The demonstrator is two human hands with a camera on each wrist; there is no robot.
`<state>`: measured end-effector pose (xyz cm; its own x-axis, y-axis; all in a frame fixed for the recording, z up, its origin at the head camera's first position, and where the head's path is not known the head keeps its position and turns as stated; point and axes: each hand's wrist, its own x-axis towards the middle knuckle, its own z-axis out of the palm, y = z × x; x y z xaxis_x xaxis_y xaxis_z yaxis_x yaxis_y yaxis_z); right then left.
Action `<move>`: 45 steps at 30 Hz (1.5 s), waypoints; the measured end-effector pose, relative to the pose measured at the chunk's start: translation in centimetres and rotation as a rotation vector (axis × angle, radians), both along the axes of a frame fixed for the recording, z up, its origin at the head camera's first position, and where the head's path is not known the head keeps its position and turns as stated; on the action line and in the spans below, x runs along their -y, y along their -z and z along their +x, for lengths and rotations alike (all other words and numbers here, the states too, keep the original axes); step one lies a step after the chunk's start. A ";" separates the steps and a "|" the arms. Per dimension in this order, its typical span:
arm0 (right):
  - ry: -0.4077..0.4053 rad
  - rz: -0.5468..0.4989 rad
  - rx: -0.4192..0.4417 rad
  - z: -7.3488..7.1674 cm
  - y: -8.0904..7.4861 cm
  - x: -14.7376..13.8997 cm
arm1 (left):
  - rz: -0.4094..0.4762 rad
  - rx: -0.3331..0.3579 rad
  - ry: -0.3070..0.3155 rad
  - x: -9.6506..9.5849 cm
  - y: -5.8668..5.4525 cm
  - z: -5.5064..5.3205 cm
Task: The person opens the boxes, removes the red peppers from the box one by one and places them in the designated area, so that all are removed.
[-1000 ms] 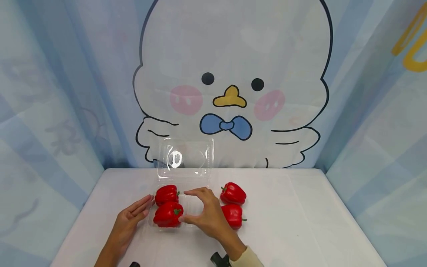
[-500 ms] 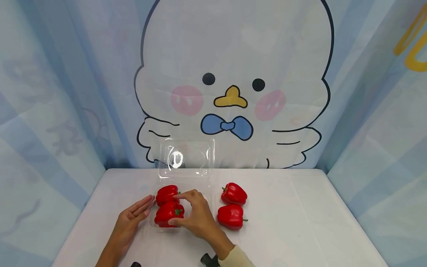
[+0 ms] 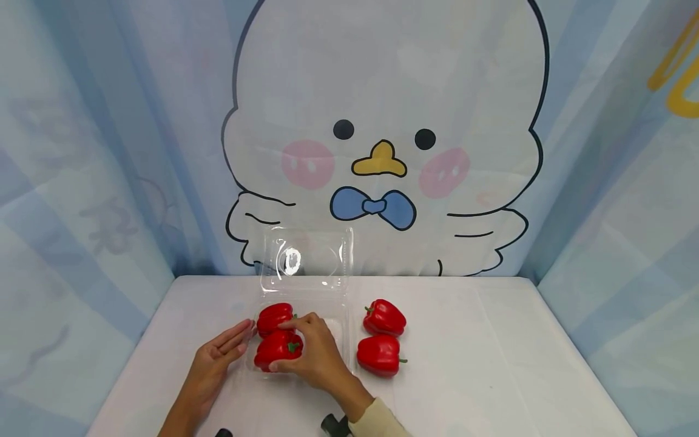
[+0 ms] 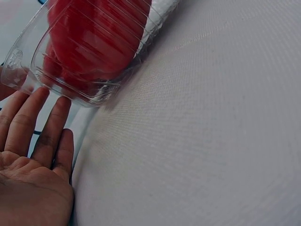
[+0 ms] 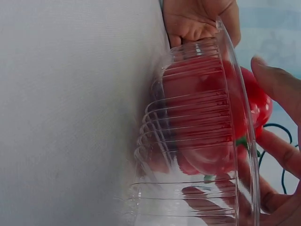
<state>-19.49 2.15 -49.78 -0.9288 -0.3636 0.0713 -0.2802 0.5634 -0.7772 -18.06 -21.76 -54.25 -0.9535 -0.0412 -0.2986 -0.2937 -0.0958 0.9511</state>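
Observation:
A clear plastic clamshell box (image 3: 344, 340) lies with its lid (image 3: 311, 261) raised at the back. Inside its left half are two red bell peppers, the rear one (image 3: 273, 318) and the front one (image 3: 275, 351). My right hand (image 3: 317, 352) reaches over the box and holds the front pepper, thumb on its near side and fingers on its far side. In the right wrist view that thumb (image 5: 277, 87) shows above the box rim. My left hand (image 3: 218, 358) rests its straight fingertips against the box's left end; the left wrist view shows its fingers (image 4: 51, 127) extended there.
Two more red bell peppers, one behind (image 3: 385, 317) and one in front (image 3: 379, 355), lie on the white table (image 3: 491, 364) right of the box. A printed curtain (image 3: 382, 73) hangs behind. A dark strap piece (image 3: 334, 426) shows near the right sleeve.
My right hand has moved left and closed in around the front pepper, uncovering the front loose pepper at right. The left hand stays against the box.

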 end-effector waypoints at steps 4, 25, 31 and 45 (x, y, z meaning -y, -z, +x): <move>0.003 0.010 0.001 -0.1 0.2 0.1 | -0.001 0.000 0.003 0.0 0.0 0.0; -0.010 -0.055 0.019 -0.1 0.2 -0.3 | -0.014 -0.013 0.005 -0.2 -0.2 0.0; -0.015 -0.092 0.019 0.0 -0.2 -0.6 | -0.025 -0.009 -0.001 -0.2 -0.1 0.2; -0.019 -0.119 0.022 0.5 -1.0 -1.4 | -0.016 0.000 -0.005 -0.3 -0.3 0.2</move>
<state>-18.99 3.58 -48.74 -0.9237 -0.3712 0.0949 -0.2722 0.4614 -0.8444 -17.85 -21.51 -53.96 -0.9533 -0.0513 -0.2977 -0.2931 -0.0818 0.9526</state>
